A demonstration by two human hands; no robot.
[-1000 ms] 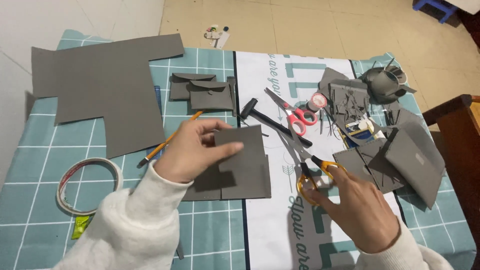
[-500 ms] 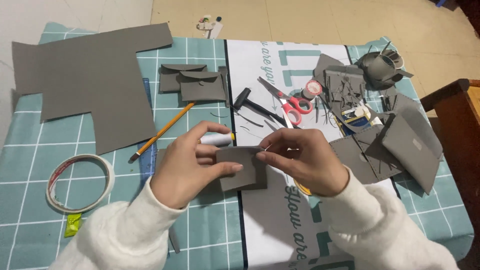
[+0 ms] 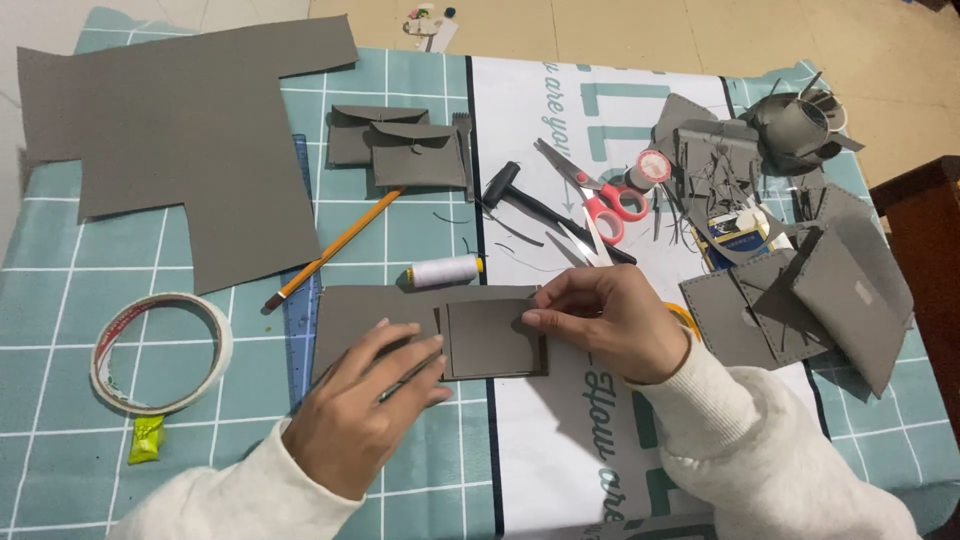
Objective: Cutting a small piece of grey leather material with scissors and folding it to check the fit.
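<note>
A long grey leather-like piece (image 3: 370,312) lies flat on the teal cutting mat (image 3: 60,300). On its right end sits a smaller grey rectangle (image 3: 492,338). My left hand (image 3: 360,415) rests flat on the long piece with fingers spread, and a thin dark stick shows under them. My right hand (image 3: 612,322) pinches the upper right edge of the small rectangle between thumb and forefinger.
A white thread spool (image 3: 445,270), pencil (image 3: 335,248) and blue ruler (image 3: 300,310) lie just beyond the piece. Left: tape roll (image 3: 160,350), large grey sheet (image 3: 190,130). Behind: grey pouches (image 3: 400,150), black hammer (image 3: 520,195), red scissors (image 3: 605,205). Right: grey scrap pile (image 3: 800,280), wooden furniture (image 3: 930,240).
Both hands held the grey rectangle together above the mat. Now it lies on the long piece, my left hand has flattened beside it, and my right hand keeps its edge.
</note>
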